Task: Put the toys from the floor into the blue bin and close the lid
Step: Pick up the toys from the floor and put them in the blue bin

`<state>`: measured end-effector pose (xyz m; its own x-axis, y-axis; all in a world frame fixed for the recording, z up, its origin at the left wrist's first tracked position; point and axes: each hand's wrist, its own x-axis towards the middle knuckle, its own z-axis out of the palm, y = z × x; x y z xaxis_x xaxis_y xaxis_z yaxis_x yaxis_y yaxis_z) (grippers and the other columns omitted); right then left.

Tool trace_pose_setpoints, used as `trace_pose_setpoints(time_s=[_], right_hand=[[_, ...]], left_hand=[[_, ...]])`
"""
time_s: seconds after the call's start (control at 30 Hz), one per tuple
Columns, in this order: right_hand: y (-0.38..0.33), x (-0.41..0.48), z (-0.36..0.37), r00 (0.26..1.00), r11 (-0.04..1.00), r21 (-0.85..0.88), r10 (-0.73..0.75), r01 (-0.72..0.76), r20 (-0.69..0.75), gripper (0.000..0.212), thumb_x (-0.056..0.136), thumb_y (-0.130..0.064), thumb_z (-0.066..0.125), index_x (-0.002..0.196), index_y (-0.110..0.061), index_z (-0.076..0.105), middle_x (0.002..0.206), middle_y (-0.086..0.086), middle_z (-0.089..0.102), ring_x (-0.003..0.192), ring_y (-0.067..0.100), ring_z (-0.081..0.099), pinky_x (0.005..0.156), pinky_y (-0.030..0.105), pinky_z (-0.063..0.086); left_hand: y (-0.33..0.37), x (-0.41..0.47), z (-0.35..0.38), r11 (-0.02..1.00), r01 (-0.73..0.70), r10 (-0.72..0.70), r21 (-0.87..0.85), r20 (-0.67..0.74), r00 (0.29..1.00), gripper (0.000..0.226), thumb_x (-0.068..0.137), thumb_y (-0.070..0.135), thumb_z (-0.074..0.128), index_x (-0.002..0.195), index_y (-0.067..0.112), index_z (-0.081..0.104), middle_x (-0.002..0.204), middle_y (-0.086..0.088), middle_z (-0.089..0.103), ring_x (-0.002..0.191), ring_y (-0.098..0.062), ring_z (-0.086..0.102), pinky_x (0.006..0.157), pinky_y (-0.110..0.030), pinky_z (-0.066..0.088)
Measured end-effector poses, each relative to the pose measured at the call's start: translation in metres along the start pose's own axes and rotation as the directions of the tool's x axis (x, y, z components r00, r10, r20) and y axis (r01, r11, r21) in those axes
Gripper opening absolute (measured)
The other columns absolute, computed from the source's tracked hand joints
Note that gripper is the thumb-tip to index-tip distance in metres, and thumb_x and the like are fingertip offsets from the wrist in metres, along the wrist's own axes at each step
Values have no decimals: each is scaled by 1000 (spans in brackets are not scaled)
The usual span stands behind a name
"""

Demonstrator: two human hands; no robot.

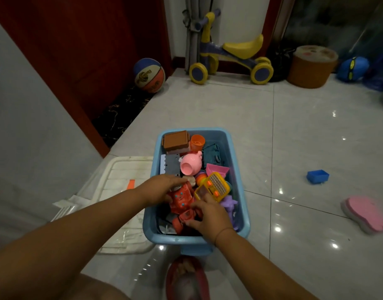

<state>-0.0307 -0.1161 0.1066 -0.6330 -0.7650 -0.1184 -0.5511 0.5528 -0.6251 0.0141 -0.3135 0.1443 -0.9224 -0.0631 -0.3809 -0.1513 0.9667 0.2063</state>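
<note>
The blue bin [238, 169] stands open on the tiled floor, filled with several toys: a pink pig head [190, 164], a yellow toy laptop [214, 189], a brown box [176, 140], an orange cup [197, 142]. Both hands hold a red robot toy [182, 200] inside the bin's near end. My left hand [162, 187] grips its upper part, and my right hand [208, 215] grips its lower part. The clear white lid [121, 180] lies flat on the floor left of the bin. A small blue toy tub [317, 176] and a pink foam toy [368, 213] lie on the floor to the right.
A basketball [149, 75] rests by the red door at the back left. A yellow and purple ride-on bike [231, 55], an orange round stool [312, 66] and a blue toy [352, 69] stand along the far wall. My foot in a red slipper [187, 278] is just before the bin.
</note>
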Motion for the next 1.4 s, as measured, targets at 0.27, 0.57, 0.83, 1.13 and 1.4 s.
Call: trace_pose_setpoints(time_s=[0.27, 0.57, 0.83, 1.13, 1.4], right_hand=[[2, -5, 19, 999, 982, -190, -10, 3, -37, 39, 75, -27, 67, 113, -24, 62, 120, 6, 60, 111, 32, 54, 93, 41, 43], [36, -45, -22, 942, 982, 139, -77, 129, -327, 34, 83, -31, 45, 113, -22, 60, 123, 0, 55, 109, 16, 53, 96, 28, 43], [187, -70, -109, 726, 969, 52, 215, -241, -653, 38, 82, -29, 57, 118, -15, 58, 121, 9, 55, 114, 22, 51, 98, 39, 44], [391, -87, -172, 598, 692, -3, 622, -722, -505, 84, 76, -47, 68, 145, -28, 24, 154, 11, 20, 142, 28, 17, 116, 47, 13], [497, -87, -174, 545, 590, 13, 755, -808, -364, 89, 78, -57, 60, 147, -31, 11, 155, 13, 11, 143, 33, 12, 115, 47, 14]], left_hand=[[12, 5, 11, 982, -97, 60, -165, -215, 975, 33, 86, 59, 52, 117, 49, 58, 126, 9, 62, 117, -13, 59, 104, -34, 44], [19, 12, -5, 996, 85, -81, 23, -159, 984, 54, 77, 21, 57, 131, 21, 53, 130, -9, 59, 117, -28, 57, 96, -32, 44], [120, 113, -29, 996, -80, 47, -50, -469, 882, 47, 79, 15, 57, 125, 5, 57, 119, -20, 63, 108, -39, 59, 92, -45, 47], [283, 288, 37, 978, -203, 182, -52, -269, 946, 59, 96, 38, 45, 148, 22, 23, 157, -3, 21, 143, -20, 22, 115, -32, 16], [341, 402, 99, 971, -85, 60, -224, -114, 992, 68, 93, 38, 52, 149, 19, 19, 155, -7, 23, 139, -25, 28, 113, -36, 27]])
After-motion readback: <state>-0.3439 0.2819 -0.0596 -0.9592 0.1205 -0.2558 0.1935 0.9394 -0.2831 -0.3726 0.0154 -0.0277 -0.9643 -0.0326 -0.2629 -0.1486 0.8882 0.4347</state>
